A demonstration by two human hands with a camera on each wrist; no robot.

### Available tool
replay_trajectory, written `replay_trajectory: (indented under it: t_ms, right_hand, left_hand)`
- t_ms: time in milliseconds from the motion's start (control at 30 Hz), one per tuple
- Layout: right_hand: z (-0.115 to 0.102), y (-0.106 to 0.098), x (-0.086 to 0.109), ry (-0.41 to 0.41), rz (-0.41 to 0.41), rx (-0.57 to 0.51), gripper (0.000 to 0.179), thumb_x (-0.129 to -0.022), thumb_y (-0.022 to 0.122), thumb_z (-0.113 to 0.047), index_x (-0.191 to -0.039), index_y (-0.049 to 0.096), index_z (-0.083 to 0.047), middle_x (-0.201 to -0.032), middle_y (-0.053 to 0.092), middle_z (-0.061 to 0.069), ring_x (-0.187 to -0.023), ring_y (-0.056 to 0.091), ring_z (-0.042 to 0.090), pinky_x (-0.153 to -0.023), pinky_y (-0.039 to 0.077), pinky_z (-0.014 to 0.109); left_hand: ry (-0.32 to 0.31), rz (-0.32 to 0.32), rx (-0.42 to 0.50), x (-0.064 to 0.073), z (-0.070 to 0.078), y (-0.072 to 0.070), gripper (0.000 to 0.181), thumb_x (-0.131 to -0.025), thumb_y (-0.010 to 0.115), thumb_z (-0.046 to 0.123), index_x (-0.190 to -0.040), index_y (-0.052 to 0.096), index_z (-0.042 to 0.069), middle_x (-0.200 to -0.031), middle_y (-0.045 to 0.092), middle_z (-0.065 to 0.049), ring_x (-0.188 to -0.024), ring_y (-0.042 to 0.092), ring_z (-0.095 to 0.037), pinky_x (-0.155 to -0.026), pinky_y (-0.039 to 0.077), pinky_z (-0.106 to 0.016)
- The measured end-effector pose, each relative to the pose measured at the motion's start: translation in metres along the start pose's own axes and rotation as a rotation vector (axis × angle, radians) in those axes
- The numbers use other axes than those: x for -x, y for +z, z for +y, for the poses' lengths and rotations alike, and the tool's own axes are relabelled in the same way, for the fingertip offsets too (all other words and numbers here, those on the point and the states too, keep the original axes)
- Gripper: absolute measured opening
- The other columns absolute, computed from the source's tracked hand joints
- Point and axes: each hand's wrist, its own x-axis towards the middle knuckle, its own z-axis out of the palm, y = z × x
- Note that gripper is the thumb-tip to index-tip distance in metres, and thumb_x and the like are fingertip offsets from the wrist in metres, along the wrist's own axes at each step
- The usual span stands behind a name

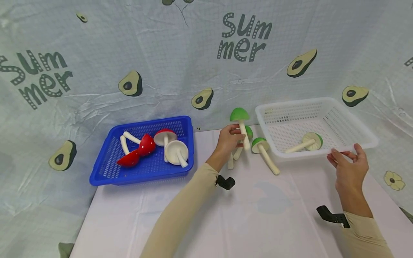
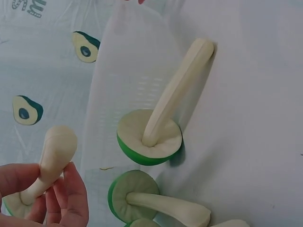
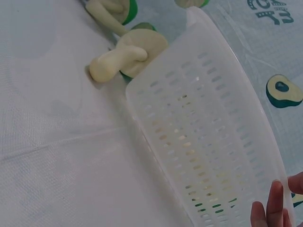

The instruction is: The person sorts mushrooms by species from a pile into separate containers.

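My left hand (image 1: 227, 142) pinches the stem of a green-capped toy mushroom (image 1: 239, 114), lifted cap up above the table. In the left wrist view, the thumb and fingers close around its pale stem (image 2: 59, 149). Below and beside that hand lie several more green-capped mushrooms (image 1: 267, 159), partly hidden by it. To their right is a white perforated basket (image 1: 364, 140), with one green-capped mushroom (image 1: 313, 141) inside. My right hand (image 1: 351, 170) grips the basket's near rim toward its right corner; in the right wrist view, fingers (image 3: 274, 205) lie against the outer wall.
On the left of the table stands a blue perforated basket (image 1: 135, 179) with several red-capped toy mushrooms (image 1: 147, 144). A sheet printed with avocados and lettering (image 1: 167, 71) hangs behind the table. The pale tablecloth (image 1: 248, 218) stretches in front of both baskets.
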Motion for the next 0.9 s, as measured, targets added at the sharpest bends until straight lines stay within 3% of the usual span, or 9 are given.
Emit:
replay_trajectory:
  t_ms: [333,500,900]
  right_hand:
    - [0.001,-0.001,0.0,-0.011,-0.008,0.005,0.098,-0.084,0.082,-0.012,-0.161,0.023,-0.026,-0.115,0.048,-0.002,-0.08,0.069,0.009,-0.072,0.057,0.018]
    - [-0.001,0.0,0.001,-0.011,-0.007,0.015,0.095,-0.086,0.08,-0.012,-0.161,0.024,-0.026,-0.114,0.048,-0.003,-0.08,0.069,0.008,-0.072,0.057,0.018]
    - [-0.002,0.001,0.001,0.008,0.0,0.034,0.092,-0.089,0.077,-0.01,-0.161,0.023,-0.027,-0.112,0.049,-0.005,-0.08,0.068,0.008,-0.072,0.056,0.018]
  left_hand:
    - [0.007,-0.025,0.019,-0.005,0.003,0.021,0.042,-0.091,0.071,-0.005,-0.131,0.061,0.003,-0.101,0.063,-0.005,-0.089,0.066,-0.021,-0.072,0.061,-0.036]
    - [0.015,-0.042,0.038,-0.006,0.004,0.03,0.042,-0.09,0.071,-0.005,-0.131,0.061,0.003,-0.104,0.063,-0.008,-0.087,0.065,-0.019,-0.069,0.061,-0.034]
    - [0.011,-0.065,0.053,-0.011,0.006,0.046,0.038,-0.091,0.069,-0.005,-0.128,0.062,0.002,-0.097,0.062,-0.003,-0.086,0.064,-0.017,-0.089,0.058,-0.052]
